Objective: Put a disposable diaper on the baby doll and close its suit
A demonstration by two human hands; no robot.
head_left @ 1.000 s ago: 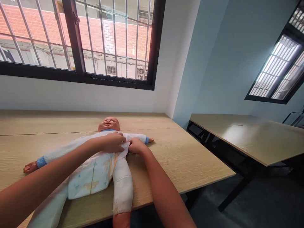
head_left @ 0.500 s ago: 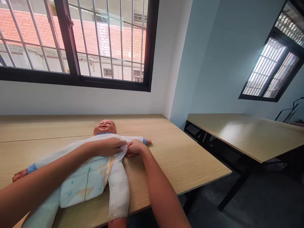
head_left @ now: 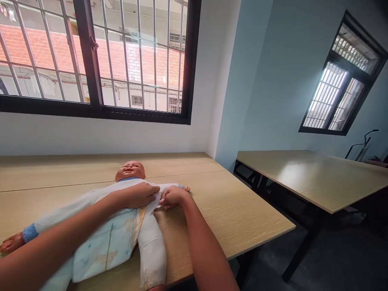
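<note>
A baby doll [head_left: 130,170] lies on its back on the table, arms spread, dressed in white clothing with blue cuffs and collar. Around its hips is a pale blue patterned diaper [head_left: 104,246] with an orange-striped side edge. My left hand [head_left: 138,195] rests over the doll's belly, fingers closed on white cloth [head_left: 157,198] at its side. Beside it, my right hand [head_left: 174,197] has curled fingers pinching the edge of that same cloth. Whether the cloth is shirt hem or diaper wing, I cannot tell. My left forearm covers part of the doll's torso.
The wooden table [head_left: 212,210] carries the doll and ends at a right-hand corner. Across a gap stands a second table [head_left: 315,178]. A barred window [head_left: 136,60] is in the wall behind, and another window [head_left: 330,93] is at the right.
The view has tilted up slightly, so the scene sits lower. Both hands stay at the doll's side; the white cloth between them shows less, and the right fingers have shifted slightly on it.
</note>
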